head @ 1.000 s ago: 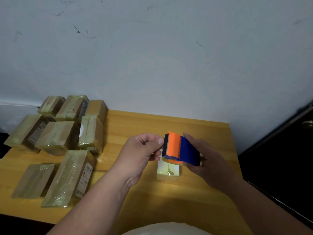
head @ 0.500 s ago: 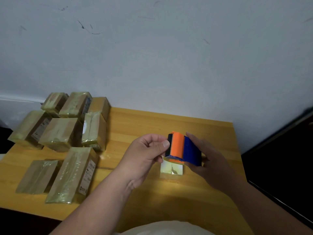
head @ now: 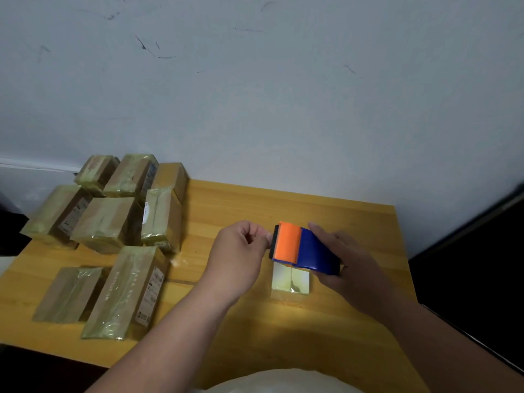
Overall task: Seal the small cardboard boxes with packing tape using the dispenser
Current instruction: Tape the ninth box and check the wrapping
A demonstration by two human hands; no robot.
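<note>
While the right hand (head: 350,268) holds the tape dispenser (head: 303,248) up over the wooden table (head: 326,330), the left hand (head: 241,256) sits at its front end. The dispenser is orange at the front and blue at the back, with a dark edge on the side by the left hand. The right hand's fingers wrap round the blue part, with one finger lying along the top. The left hand's fingers are curled in, and the thumb and first finger are pressed together right at the dark edge — they seem to pinch the tape end there, but the tape itself is too thin to see. Just under the dispenser, a small box (head: 290,280) stands on the table, shiny and pale yellow on top with a line down the middle. Neither hand touches it. Off to the left sits a bunch of brown boxes (head: 113,222) wrapped in shiny tape — some stacked near the grey wall (head: 255,95), two lying flat nearer the person. A bit of white cloth (head: 283,382) shows at the bottom edge.
</note>
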